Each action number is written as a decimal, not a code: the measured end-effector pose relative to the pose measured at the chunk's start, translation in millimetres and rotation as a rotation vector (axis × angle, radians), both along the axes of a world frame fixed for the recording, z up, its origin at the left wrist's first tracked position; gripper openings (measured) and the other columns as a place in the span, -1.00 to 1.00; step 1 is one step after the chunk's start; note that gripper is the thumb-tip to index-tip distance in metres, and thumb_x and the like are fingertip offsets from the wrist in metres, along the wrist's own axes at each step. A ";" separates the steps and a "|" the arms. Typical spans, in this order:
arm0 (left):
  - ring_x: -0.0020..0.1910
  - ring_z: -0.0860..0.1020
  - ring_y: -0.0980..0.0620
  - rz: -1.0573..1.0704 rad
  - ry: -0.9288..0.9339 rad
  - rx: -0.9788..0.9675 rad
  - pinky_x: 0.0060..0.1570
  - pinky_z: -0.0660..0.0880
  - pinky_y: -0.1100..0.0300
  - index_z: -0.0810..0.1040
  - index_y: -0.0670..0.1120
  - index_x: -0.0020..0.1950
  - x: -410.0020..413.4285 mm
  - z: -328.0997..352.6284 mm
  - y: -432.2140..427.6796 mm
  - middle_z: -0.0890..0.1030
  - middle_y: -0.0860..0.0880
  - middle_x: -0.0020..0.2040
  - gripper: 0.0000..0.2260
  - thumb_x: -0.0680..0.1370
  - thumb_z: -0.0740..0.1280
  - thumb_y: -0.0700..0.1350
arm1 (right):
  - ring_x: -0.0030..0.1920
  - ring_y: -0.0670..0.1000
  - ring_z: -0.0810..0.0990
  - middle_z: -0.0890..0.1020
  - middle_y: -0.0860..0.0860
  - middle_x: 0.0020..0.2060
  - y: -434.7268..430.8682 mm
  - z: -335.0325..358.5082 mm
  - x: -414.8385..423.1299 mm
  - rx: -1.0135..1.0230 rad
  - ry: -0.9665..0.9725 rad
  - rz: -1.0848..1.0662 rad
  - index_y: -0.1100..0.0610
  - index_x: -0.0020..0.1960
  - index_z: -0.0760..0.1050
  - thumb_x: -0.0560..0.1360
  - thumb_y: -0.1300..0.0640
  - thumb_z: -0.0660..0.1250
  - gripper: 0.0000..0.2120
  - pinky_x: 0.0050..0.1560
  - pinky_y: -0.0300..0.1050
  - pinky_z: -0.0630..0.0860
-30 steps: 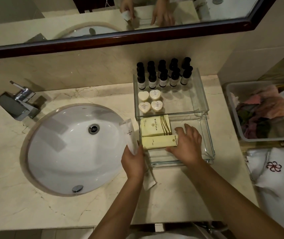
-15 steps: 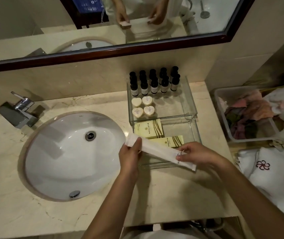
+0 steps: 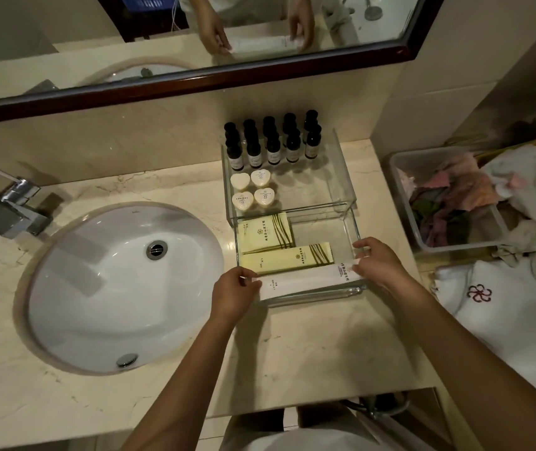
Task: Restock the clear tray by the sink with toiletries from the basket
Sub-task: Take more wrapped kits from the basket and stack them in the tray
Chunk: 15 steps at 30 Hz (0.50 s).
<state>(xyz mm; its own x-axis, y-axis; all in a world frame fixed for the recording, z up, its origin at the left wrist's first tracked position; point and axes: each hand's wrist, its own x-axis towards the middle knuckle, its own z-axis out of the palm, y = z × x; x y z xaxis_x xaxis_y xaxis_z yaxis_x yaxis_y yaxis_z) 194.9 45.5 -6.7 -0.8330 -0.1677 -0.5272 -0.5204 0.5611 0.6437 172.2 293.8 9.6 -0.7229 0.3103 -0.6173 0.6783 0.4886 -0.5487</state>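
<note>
Left hand [image 3: 232, 288] and right hand [image 3: 377, 262] each pinch one end of the long white paper packet [image 3: 305, 281], level over the clear glass tray [image 3: 318, 231] at its 6 o'clock edge; I judge I'm placing it: next, lower it flat beside the pale yellow sachet [image 3: 288, 258], then release

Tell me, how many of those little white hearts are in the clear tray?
4 white hearts, a two-by-two block at the left of the clear tray's rear section, just before the dark bottles. None seem hidden.
</note>
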 end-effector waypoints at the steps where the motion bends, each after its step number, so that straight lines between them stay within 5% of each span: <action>1: -0.18 0.55 0.02 -0.041 0.018 -0.052 -0.17 0.46 0.21 0.57 -0.11 0.03 -0.2 -0.3 0.1 0.58 -0.02 -0.16 -0.88 0.51 0.37 -0.15 | 0.09 0.11 0.53 0.52 0.15 0.21 -0.8 -2.2 3.5 0.054 0.010 0.008 0.14 0.23 0.42 0.43 0.38 0.31 -0.60 -0.03 -0.14 0.46; 7: -0.06 0.54 -0.03 -0.272 0.112 -0.368 -0.14 0.46 0.16 0.54 -0.07 0.14 -2.1 -2.1 1.6 0.62 -0.04 0.01 -0.83 0.57 0.24 -0.16 | 0.06 0.13 0.54 0.56 0.15 0.09 -6.5 -7.4 14.3 0.257 0.082 0.133 0.19 0.15 0.42 0.41 0.23 0.43 -0.65 -0.11 -0.18 0.36; 15: 0.00 0.50 -0.06 -0.566 0.164 -0.636 -0.15 0.48 0.10 0.43 -0.08 0.23 -3.3 -3.8 1.9 0.57 -0.06 0.08 -0.78 0.59 0.17 -0.17 | 0.03 0.11 0.53 0.47 0.13 0.11 -17.4 -11.7 17.1 0.325 0.138 0.312 0.16 0.18 0.42 0.45 0.30 0.35 -0.68 -0.07 -0.13 0.45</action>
